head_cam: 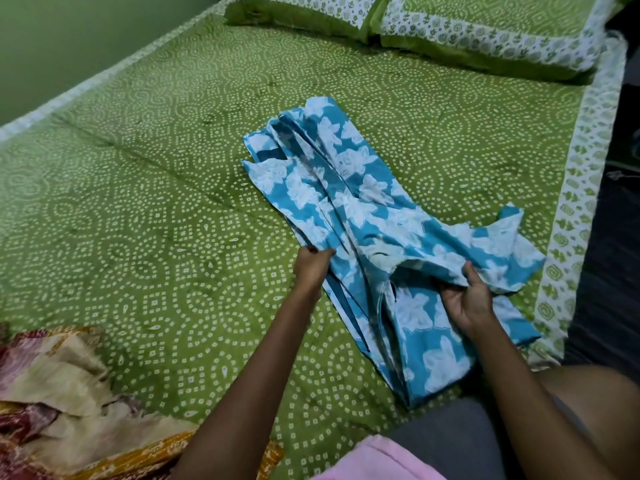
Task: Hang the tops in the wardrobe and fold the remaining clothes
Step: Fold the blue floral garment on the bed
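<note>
Pink cloth [377, 459] sits right under the camera at the bed's near edge, next to a grey-clad knee, and a red and cream patterned fabric [69, 393] is bunched at the near left corner. What I care about is the blue flowered garment [363, 216] on the green bedspread [156, 202]. It lies toward the right side of the bed, and its long axis runs diagonally, from the near edge by the knee up and left toward the pillows [450, 29]. One flap spreads out toward the right edge.

Both hands are on it about midway along. My left hand [311, 266] pinches the garment's left edge, fingers curled around the cloth. My right hand [467, 299] grips a bunched fold on the right side, thumb on top. They're set apart across the short width, with the cloth rumpled between them.

So the far half stretches away from both hands, and I'd guess a fold goes along that diagonal. Neither hand looks clearly nearer the far end.
</note>
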Demonstrator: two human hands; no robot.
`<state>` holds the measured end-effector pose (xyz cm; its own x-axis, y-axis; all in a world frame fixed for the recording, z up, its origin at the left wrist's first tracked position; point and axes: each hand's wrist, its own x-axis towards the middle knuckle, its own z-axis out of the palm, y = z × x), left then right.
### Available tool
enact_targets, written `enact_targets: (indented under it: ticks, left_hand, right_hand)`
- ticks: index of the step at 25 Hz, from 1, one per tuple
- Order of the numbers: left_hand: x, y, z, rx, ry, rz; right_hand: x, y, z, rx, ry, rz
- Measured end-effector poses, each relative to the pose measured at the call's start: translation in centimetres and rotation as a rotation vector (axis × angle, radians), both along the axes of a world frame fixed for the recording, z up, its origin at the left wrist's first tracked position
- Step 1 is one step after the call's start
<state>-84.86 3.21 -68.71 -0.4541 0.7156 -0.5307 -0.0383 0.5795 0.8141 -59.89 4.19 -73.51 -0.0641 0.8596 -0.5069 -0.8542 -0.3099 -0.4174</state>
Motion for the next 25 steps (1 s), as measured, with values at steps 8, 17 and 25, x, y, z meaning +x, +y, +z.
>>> enact_targets:
  ticks: [8, 17, 25]
  left_hand:
    - [0.2, 3.0, 0.8, 0.143, -0.464, 0.253]
    - [-4.7, 4.0, 3.2, 0.312, -0.969, 0.354]
    - [-17.7, -5.0, 2.5, 0.574, -0.642, 0.663]
  right_hand:
    - [0.1, 0.0, -0.2, -0.048, -0.002, -0.017]
    - [0.0, -0.1, -0.2, -0.064, -0.037, -0.016]
    - [0.1, -0.5, 0.1, -0.045, -0.062, 0.006]
